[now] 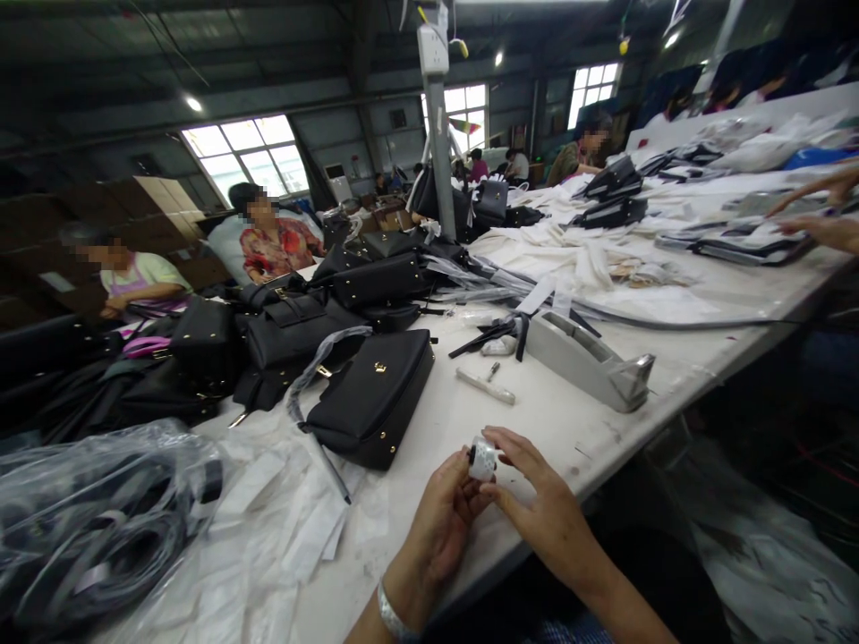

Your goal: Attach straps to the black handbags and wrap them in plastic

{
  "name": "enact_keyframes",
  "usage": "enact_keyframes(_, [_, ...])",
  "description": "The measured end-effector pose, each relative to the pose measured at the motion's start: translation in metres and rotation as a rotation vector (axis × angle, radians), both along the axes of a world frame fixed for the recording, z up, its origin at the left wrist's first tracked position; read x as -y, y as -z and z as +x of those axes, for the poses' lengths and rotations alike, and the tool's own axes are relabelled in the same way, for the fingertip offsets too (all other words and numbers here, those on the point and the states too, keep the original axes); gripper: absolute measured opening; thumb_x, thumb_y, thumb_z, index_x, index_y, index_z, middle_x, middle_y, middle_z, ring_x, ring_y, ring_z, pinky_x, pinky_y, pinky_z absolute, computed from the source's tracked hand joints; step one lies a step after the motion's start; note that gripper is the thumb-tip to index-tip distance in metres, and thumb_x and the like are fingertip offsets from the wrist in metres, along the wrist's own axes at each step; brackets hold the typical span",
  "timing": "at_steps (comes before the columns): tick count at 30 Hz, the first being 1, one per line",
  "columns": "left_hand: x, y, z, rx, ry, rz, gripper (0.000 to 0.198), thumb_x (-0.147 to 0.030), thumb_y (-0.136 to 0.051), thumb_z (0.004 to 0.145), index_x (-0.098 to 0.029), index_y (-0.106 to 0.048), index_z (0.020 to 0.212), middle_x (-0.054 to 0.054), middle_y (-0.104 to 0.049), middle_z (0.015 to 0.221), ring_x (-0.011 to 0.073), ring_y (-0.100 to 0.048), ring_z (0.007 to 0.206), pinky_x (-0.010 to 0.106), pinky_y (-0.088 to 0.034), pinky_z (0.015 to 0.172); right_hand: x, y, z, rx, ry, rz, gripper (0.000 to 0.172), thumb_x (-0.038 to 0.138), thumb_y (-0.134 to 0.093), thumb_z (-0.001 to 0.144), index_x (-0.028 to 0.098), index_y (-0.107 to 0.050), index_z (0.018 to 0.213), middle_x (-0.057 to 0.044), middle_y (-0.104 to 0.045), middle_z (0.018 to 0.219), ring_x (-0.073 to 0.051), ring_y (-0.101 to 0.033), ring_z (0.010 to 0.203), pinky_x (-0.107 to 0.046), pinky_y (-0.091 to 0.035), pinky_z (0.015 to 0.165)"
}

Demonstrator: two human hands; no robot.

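Observation:
Close to the table's front edge, a small white cylinder (481,459) with a speckled grey pattern and a dark end is between my hands. Its exact kind is unclear. My left hand (439,519) grips it from the left with fingers curled beneath, a silvery bracelet on the wrist. From the right, my right hand (543,501) closes thumb and fingertips on the cylinder's other end. Just beyond lie a T-shaped tool (486,385) with a whitish handle and a grey tape dispenser (583,362). A black handbag (376,394) with gold fittings lies to the left.
More black bags (301,331) are piled at the left. A clear plastic bag (100,528) of coiled straps and white paper strips (268,537) cover the near left. A post (439,152) rises mid-table. Co-workers sit beyond; another person's hands (829,215) reach in at right.

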State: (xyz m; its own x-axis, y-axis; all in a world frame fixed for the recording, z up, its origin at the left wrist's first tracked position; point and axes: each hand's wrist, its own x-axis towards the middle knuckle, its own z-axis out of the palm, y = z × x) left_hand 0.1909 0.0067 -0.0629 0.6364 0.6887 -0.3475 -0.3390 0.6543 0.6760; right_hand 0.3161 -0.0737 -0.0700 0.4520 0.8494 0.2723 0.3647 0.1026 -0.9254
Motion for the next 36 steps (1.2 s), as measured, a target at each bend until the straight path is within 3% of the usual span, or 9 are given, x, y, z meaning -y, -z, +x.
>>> enact_keyframes(3, [0.006, -0.005, 0.002, -0.044, 0.089, 0.094, 0.036, -0.042, -0.064, 0.092, -0.012, -0.07, 0.11, 0.011, -0.073, 0.102, 0.0142, -0.068, 0.082, 0.024, -0.056, 0.074, 0.002, 0.003, 0.002, -0.189, -0.079, -0.046, 0.049, 0.025, -0.069, 0.085, 0.033, -0.06, 0.132, -0.003, -0.064, 0.134, -0.025, -0.064, 0.117, -0.043, -0.047, 0.109])
enact_keyframes(6, [0.009, -0.008, -0.001, -0.202, 0.143, 0.32, 0.039, -0.047, -0.058, 0.094, -0.011, -0.069, 0.104, 0.01, -0.072, 0.092, 0.0163, -0.068, 0.079, 0.025, -0.055, 0.069, 0.006, 0.005, 0.005, -0.393, -0.102, -0.028, 0.051, 0.033, -0.07, 0.086, 0.03, -0.054, 0.135, -0.007, -0.066, 0.13, -0.024, -0.067, 0.113, -0.043, -0.051, 0.104])
enact_keyframes(9, [0.008, -0.01, -0.008, -0.417, 0.013, 0.623, 0.032, -0.044, -0.064, 0.091, -0.013, -0.068, 0.099, 0.006, -0.07, 0.083, 0.0164, -0.067, 0.074, 0.026, -0.055, 0.065, 0.01, 0.007, 0.008, -0.52, -0.106, 0.016, 0.051, 0.039, -0.072, 0.086, 0.028, -0.05, 0.131, -0.01, -0.063, 0.13, -0.025, -0.069, 0.107, -0.043, -0.058, 0.093])
enact_keyframes(12, [0.008, -0.016, -0.015, -0.517, -0.14, 0.857, 0.024, -0.035, -0.068, 0.089, -0.019, -0.068, 0.107, 0.006, -0.07, 0.1, 0.0165, -0.067, 0.085, 0.028, -0.057, 0.075, 0.014, 0.009, 0.01, -0.545, -0.117, 0.029, 0.045, 0.039, -0.072, 0.086, 0.027, -0.053, 0.125, -0.011, -0.061, 0.133, -0.026, -0.067, 0.11, -0.041, -0.059, 0.09])
enact_keyframes(15, [0.011, -0.025, -0.018, -0.517, -0.117, 0.992, 0.023, -0.029, -0.069, 0.088, -0.025, -0.069, 0.111, 0.005, -0.066, 0.115, 0.0163, -0.066, 0.095, 0.028, -0.057, 0.081, 0.019, 0.01, 0.008, -0.553, -0.148, 0.019, 0.043, 0.038, -0.07, 0.089, 0.028, -0.056, 0.128, -0.009, -0.059, 0.139, -0.025, -0.064, 0.116, -0.038, -0.058, 0.094])
enact_keyframes(19, [0.015, -0.033, -0.017, -0.494, 0.001, 1.01, 0.037, -0.023, -0.074, 0.084, -0.028, -0.068, 0.119, 0.006, -0.063, 0.123, 0.0173, -0.066, 0.101, 0.027, -0.059, 0.081, 0.023, 0.012, 0.004, -0.582, -0.208, 0.005, 0.048, 0.037, -0.068, 0.091, 0.032, -0.053, 0.136, -0.006, -0.059, 0.141, -0.023, -0.063, 0.119, -0.036, -0.056, 0.099])
enact_keyframes(23, [0.015, -0.03, -0.02, -0.462, 0.097, 0.975, 0.044, -0.021, -0.079, 0.08, -0.029, -0.069, 0.122, 0.006, -0.064, 0.126, 0.0202, -0.066, 0.105, 0.03, -0.061, 0.083, 0.025, 0.017, 0.002, -0.536, -0.25, 0.023, 0.043, 0.036, -0.069, 0.091, 0.033, -0.059, 0.132, -0.004, -0.06, 0.141, -0.024, -0.059, 0.127, -0.035, -0.052, 0.105])
enact_keyframes(31, [0.023, -0.021, -0.034, -0.485, 0.097, 0.913, 0.049, -0.026, -0.083, 0.076, -0.031, -0.069, 0.123, 0.007, -0.064, 0.13, 0.0236, -0.067, 0.109, 0.029, -0.063, 0.08, 0.029, 0.027, 0.004, -0.308, -0.265, 0.006, 0.042, 0.035, -0.066, 0.092, 0.035, -0.059, 0.134, -0.003, -0.06, 0.139, -0.022, -0.062, 0.121, -0.031, -0.057, 0.096])
enact_keyframes(36, [0.03, -0.017, -0.043, -0.453, 0.059, 0.879, 0.047, -0.029, -0.083, 0.075, -0.03, -0.07, 0.121, 0.007, -0.067, 0.126, 0.0255, -0.067, 0.112, 0.034, -0.061, 0.089, 0.032, 0.021, -0.004, -0.209, -0.299, -0.005, 0.037, 0.033, -0.061, 0.095, 0.035, -0.058, 0.132, -0.004, -0.06, 0.133, -0.022, -0.065, 0.109, -0.031, -0.058, 0.089])
